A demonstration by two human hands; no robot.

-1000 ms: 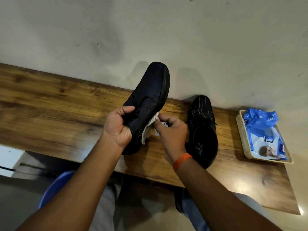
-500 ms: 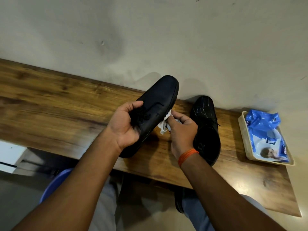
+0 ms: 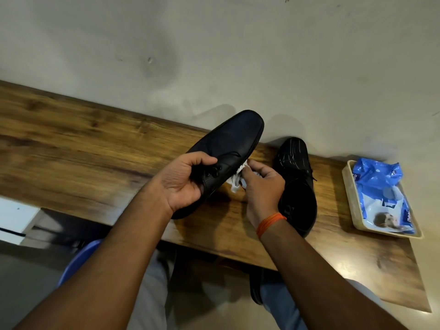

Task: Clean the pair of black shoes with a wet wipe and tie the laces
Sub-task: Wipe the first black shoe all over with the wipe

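My left hand (image 3: 184,181) grips a black lace-up shoe (image 3: 233,141) around its laced middle, holding it above the wooden table with the toe pointing up and away to the right. My right hand (image 3: 263,186) pinches a crumpled white wet wipe (image 3: 236,179) against the right side of that shoe. The second black shoe (image 3: 296,177) stands on the table just right of my right hand, toe toward the wall.
A beige tray (image 3: 348,194) holding a blue wet-wipe pack (image 3: 381,194) sits at the table's right end. The wooden table (image 3: 71,148) runs along a pale wall. My legs and a blue chair (image 3: 78,260) are below the table's near edge.
The held shoe has tilted down from nearly upright, its toe now leaning more to the right. My right hand with the wipe has shifted slightly along the shoe's side.
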